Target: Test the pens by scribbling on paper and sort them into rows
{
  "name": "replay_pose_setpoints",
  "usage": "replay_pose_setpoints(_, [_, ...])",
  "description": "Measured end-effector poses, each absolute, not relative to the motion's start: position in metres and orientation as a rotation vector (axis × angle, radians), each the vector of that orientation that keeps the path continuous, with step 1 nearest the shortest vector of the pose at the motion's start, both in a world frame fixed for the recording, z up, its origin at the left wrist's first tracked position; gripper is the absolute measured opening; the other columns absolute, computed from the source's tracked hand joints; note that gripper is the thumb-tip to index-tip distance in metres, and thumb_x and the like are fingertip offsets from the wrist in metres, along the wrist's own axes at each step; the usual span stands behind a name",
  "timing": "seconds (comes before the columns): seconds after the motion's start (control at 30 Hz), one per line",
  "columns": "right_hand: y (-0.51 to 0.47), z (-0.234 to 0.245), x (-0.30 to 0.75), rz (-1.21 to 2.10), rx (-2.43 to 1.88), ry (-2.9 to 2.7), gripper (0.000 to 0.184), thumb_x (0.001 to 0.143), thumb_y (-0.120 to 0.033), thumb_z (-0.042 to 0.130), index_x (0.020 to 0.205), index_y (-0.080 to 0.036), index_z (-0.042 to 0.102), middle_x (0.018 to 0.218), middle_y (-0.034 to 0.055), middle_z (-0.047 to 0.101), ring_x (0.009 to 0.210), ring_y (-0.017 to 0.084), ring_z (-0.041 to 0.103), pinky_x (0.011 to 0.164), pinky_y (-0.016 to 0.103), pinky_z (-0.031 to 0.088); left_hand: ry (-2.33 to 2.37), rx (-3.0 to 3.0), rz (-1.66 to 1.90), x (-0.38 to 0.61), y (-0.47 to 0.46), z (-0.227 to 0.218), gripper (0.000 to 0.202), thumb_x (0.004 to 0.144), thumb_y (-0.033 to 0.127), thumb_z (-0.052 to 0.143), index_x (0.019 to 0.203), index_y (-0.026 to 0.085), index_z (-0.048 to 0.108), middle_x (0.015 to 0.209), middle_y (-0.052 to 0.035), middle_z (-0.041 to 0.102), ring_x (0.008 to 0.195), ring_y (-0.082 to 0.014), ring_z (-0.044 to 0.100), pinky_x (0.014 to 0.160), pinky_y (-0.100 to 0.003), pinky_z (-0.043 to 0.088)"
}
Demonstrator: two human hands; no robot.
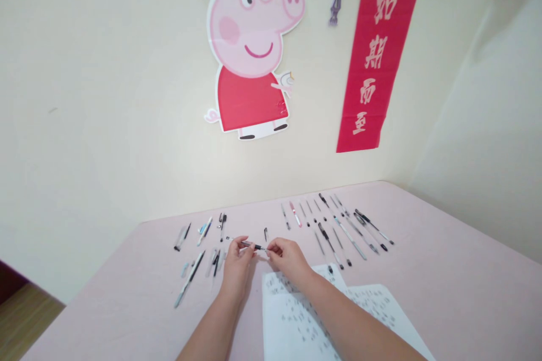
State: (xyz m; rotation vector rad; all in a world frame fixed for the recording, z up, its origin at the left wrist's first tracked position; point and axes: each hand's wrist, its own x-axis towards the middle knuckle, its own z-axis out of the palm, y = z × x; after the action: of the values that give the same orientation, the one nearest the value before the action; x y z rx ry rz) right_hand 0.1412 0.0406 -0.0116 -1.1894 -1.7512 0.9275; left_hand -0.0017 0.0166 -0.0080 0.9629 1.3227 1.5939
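A slim pen point(253, 245) with a clear barrel and a dark grip section lies across my fingers above the table. My left hand point(237, 264) is closed around its barrel, and the barrel's far end sticks out to the left. At the other end, my right hand point(290, 259) pinches at the pen's narrow tip, thumb and fingers together. Whether the tip itself is loose cannot be made out. Just behind my hands a small dark pen cap point(266, 233) rests on the table.
Left on the pink table point(127, 299) lie pens taken apart, including a long pen point(189, 279). To the right are several pens and refills, among them a pink pen point(295, 214) and a black-capped pen point(330, 244). Written sheets point(279, 335) lie under my right forearm.
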Motion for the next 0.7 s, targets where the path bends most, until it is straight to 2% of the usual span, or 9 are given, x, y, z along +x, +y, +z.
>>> replay_pose_setpoints(0.2, [0.038,-0.006,0.144,0.784,-1.258,-1.872,0.011,0.075,-0.018,0.056,0.074,-0.018,0.068,0.068,0.0015,0.067,0.062,0.014,0.058,0.058,0.022,0.040,1.318,0.985,1.575,0.000,0.014,-0.004,0.039,0.063,0.037,0.068,0.094,0.019,0.051,0.078,0.0022,0.055,0.068,-0.0123,0.057,0.064,-0.025,0.047])
replay_pose_setpoints(0.43, [0.034,0.001,0.145,0.621,-1.311,-1.964,0.011,0.077,-0.019,0.057,0.076,-0.020,0.068,0.071,0.0019,0.068,0.065,0.015,0.058,0.061,0.022,0.037,1.349,1.014,1.590,0.000,0.015,-0.006,0.034,0.063,0.035,0.067,0.090,0.020,0.052,0.075,0.0020,0.056,0.068,-0.0133,0.059,0.065,-0.028,0.049])
replay_pose_setpoints(0.7, [0.033,-0.001,0.144,0.636,-1.292,-1.940,0.010,0.076,-0.018,0.057,0.078,-0.020,0.067,0.072,0.0017,0.067,0.066,0.014,0.058,0.061,0.021,0.038,1.382,1.039,1.573,0.000,0.013,-0.004,0.033,0.064,0.036,0.067,0.088,0.019,0.052,0.074,0.0017,0.057,0.067,-0.0137,0.058,0.064,-0.028,0.049])
